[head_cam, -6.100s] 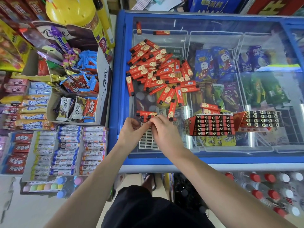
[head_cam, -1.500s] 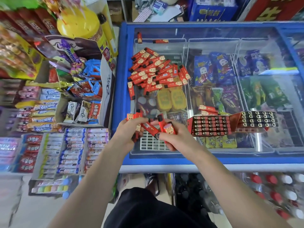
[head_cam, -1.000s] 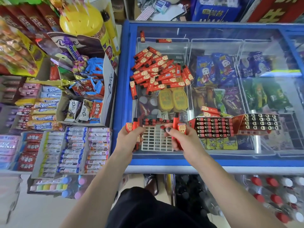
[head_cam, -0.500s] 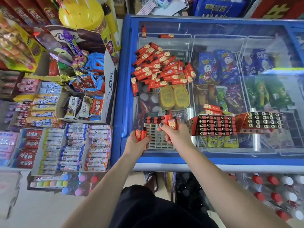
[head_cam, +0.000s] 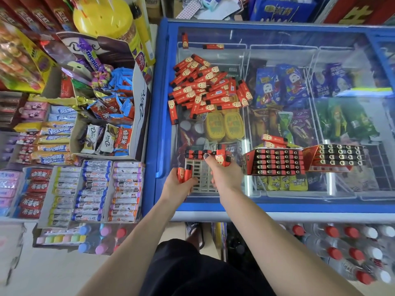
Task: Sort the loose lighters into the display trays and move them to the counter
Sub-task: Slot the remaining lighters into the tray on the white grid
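We see the left hand [head_cam: 179, 185] grip two lighters [head_cam: 184, 173] at the white tray [head_cam: 201, 180]. Right hand [head_cam: 224, 173] grips several lighters [head_cam: 221, 155] above it. Loose pile [head_cam: 206, 87] lies farther back on the freezer lid [head_cam: 277, 116]; filled trays [head_cam: 275, 162] sit right of the hands.

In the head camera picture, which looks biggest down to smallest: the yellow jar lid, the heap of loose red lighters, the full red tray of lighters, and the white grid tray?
1. Heap of loose lighters
2. Yellow jar lid and full red tray: too alike to rank
3. White grid tray, though both hands cover part of it
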